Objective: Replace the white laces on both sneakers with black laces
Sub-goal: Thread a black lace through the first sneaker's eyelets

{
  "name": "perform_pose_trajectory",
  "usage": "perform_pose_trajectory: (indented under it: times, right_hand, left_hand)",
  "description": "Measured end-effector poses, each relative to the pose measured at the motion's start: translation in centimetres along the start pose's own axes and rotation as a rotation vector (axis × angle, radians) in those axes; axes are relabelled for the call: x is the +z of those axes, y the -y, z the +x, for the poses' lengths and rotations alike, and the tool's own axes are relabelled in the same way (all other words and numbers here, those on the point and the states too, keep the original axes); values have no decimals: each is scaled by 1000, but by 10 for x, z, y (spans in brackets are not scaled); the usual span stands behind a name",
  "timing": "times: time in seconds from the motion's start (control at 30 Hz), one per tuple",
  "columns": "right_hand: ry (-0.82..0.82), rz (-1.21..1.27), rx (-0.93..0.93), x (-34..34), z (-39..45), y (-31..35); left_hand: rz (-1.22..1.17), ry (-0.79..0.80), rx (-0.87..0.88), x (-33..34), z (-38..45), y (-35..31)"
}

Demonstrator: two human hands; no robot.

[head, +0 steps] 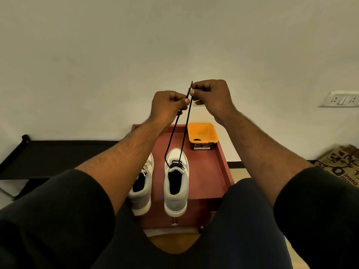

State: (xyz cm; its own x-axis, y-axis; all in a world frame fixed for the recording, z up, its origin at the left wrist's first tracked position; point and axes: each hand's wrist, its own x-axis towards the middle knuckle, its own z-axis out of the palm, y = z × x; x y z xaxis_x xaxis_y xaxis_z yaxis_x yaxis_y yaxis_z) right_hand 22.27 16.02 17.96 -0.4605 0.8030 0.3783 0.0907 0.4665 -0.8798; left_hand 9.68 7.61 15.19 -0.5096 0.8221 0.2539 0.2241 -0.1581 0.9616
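Observation:
Two pale grey-and-white sneakers stand side by side on a small red table [209, 183]. The right sneaker [176, 183] has a black lace [183, 136] threaded through its eyelets. Both lace ends run up taut to my raised hands. My left hand [167, 107] pinches one end between thumb and fingers. My right hand [210, 96] pinches the other end just above it, the tip sticking up. The left sneaker [142, 187] carries a white lace [144, 171] and is partly hidden behind my left forearm.
An orange tub [202, 134] with something dark at its bottom stands at the table's far right corner. A black low rack [48, 156] lies to the left, a printed bag [342, 166] to the right, a wall socket [342, 99] above it. My knees frame the table's near edge.

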Motion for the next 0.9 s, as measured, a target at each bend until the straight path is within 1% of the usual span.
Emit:
perform_pose_trajectory:
  times: [0.13,0.33,0.57,0.7,0.9]
  right_hand:
    - [-17,8,1,-1,2,0]
    - [-32,-1,-1,-5,9,2]
    - [-38,-32,-33,-6,13,4]
    - [-63,-27,-27,-10,12,0]
    - [-51,-34,-40,-6,14,7]
  left_hand:
    - [10,7,-10,-2,1,-1]
    - [-50,-68,-22,-10,3,-2]
    - [-65,-88,-26,-13,5,-2]
    - [-86,-114,-65,-16,4,5]
    - [-109,-100,-95,-11,3,5]
